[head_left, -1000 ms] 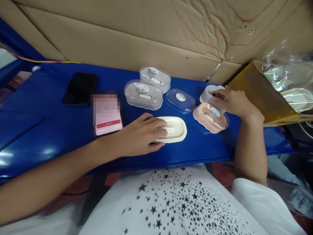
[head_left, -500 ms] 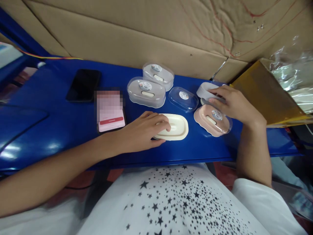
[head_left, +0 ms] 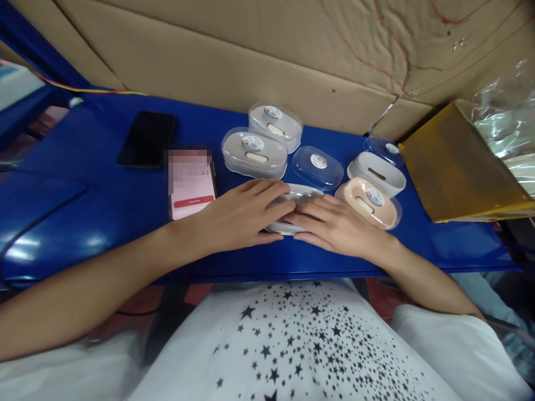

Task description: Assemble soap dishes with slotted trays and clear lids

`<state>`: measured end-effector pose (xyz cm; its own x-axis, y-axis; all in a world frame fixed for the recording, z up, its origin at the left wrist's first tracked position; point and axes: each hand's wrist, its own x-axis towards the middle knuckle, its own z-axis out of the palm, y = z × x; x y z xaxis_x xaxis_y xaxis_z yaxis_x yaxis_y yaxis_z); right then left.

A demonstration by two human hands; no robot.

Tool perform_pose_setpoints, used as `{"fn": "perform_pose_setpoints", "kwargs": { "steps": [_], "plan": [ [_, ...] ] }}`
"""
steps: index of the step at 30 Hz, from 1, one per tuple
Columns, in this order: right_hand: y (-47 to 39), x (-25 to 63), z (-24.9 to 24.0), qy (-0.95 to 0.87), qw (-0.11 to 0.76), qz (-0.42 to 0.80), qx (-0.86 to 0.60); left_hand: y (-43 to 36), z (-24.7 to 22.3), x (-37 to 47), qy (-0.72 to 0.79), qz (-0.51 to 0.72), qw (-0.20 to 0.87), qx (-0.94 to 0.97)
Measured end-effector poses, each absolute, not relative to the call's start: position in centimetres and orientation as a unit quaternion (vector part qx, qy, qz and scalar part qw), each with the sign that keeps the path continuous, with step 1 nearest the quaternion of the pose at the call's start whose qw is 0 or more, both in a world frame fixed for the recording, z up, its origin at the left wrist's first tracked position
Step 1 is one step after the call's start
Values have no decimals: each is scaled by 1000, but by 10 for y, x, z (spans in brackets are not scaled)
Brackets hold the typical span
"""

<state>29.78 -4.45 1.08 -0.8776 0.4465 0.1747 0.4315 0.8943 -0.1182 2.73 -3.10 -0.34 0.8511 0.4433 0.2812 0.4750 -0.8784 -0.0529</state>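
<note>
A grey oval plastic tray (head_left: 305,192) lies near the front of the blue table, partly covered by my fingers. My left hand (head_left: 246,214) grips its left end, with fingers over the far rim and the thumb at the near side. Over its right half, my right hand (head_left: 338,225) has its fingers bent onto the tray and the thumb at the near edge. Whatever lies under the tray is hidden. Close to my right hand are a peach oval box (head_left: 368,203) under a clear lid and a grey oval box (head_left: 378,172) with a dark slot.
Two lidded grey boxes, one in front (head_left: 254,153) and one behind (head_left: 276,125), stand at the back. Loose clear lids lie at centre (head_left: 317,167) and right (head_left: 384,149). A lit phone (head_left: 192,186) and a black phone (head_left: 147,139) lie left; a taped carton (head_left: 463,167) stands right.
My right hand has moved left from the grey box to meet my left hand. A grey tray now shows where the cream oval piece was visible.
</note>
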Motion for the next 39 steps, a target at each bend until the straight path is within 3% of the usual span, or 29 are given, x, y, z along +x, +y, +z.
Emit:
{"fn": "perform_pose_setpoints", "kwargs": {
  "steps": [10,14,19,24,31,35,39],
  "plan": [
    [-41,302,9,-964,122,80,-221,-30,-9,25,-200,-137,34,-970],
    [-24,318,14,-912,144,26,-383,-33,-3,25,-183,-134,45,-973],
    [-4,338,7,-854,53,-28,-517,-34,0,25,-177,-142,4,-974],
    [3,344,9,-856,53,3,-515,-33,0,24,-179,-137,-1,-974],
    [-3,347,28,-887,132,69,-438,-29,-2,23,-225,-207,-20,-952],
    [-23,333,35,-926,104,127,-340,-27,-7,23,-235,-214,-21,-948],
    [-41,317,32,-939,91,77,-322,-28,-9,23,-255,-166,-58,-951]
  ]
}}
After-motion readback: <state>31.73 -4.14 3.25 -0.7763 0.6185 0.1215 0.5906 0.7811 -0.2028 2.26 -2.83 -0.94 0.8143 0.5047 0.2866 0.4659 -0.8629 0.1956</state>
